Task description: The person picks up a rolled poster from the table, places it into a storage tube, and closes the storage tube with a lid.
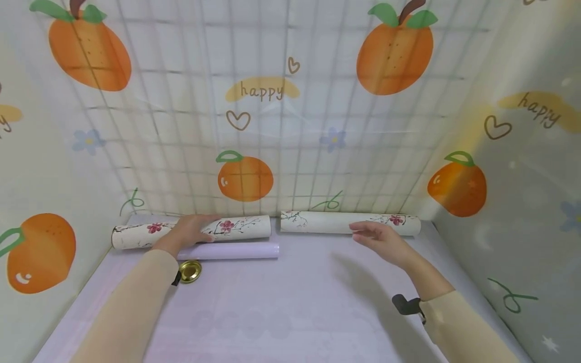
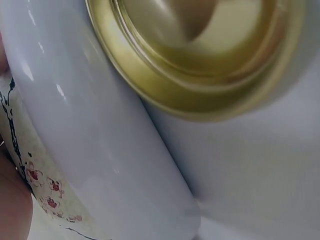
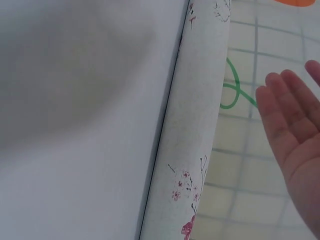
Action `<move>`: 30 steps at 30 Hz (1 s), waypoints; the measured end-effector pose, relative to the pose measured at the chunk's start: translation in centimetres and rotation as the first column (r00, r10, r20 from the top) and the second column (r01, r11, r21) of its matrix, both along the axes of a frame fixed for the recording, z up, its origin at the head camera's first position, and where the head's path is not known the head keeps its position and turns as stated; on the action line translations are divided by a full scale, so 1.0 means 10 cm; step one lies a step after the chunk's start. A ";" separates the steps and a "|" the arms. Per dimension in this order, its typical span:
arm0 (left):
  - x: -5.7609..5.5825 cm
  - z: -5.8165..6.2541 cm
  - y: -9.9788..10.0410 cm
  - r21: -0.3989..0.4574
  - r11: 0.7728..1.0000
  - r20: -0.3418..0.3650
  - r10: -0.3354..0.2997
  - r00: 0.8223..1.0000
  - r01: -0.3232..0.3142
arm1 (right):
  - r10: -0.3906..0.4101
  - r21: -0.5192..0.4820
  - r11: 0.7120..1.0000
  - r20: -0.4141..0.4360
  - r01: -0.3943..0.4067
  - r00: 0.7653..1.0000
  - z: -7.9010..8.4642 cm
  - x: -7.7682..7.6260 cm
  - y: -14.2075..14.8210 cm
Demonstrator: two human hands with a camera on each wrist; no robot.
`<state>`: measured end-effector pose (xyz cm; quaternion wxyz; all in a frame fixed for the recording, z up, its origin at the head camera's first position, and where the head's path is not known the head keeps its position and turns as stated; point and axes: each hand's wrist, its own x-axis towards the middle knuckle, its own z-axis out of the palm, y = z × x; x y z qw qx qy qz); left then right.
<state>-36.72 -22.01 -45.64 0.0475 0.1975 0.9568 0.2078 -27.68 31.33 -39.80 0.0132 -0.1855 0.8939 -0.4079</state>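
At the back left lies a white roll with red blossoms and dark branches (image 1: pixel 247 228), and my left hand (image 1: pixel 188 233) grips it from above, thumb on the near side. In front of it is a plain pale lilac roll (image 1: pixel 245 251). A round gold dish-like lid (image 1: pixel 190 271) is beside that roll, near my left wrist; the left wrist view shows its shiny rim close up. A second blossom-patterned roll (image 1: pixel 317 223) lies at the back right. My right hand (image 1: pixel 383 241) hovers in front of and above it, fingers extended, holding nothing.
A pale lilac tabletop (image 1: pixel 272 312) runs up to a sheet printed with oranges (image 1: pixel 245 178), behind which a wire grid shows through. Similar printed sheets (image 1: pixel 513 201) hang at both sides. The right arm's shadow falls on the table.
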 end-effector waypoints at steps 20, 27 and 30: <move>0.01 -0.06 0.01 0.041 0.999 -0.004 -0.015 1.000 0.015 | -0.022 0.118 0.993 -0.037 0.026 0.999 0.08 -0.30 0.05; -0.02 -0.11 0.00 0.107 0.994 0.021 0.024 0.999 -0.026 | -0.070 0.158 0.984 -0.061 0.079 0.996 0.06 -0.53 0.05; -0.01 -0.10 0.02 0.115 0.993 0.004 0.033 0.999 -0.033 | -0.092 0.167 0.981 -0.075 0.103 0.993 -0.01 -0.62 0.06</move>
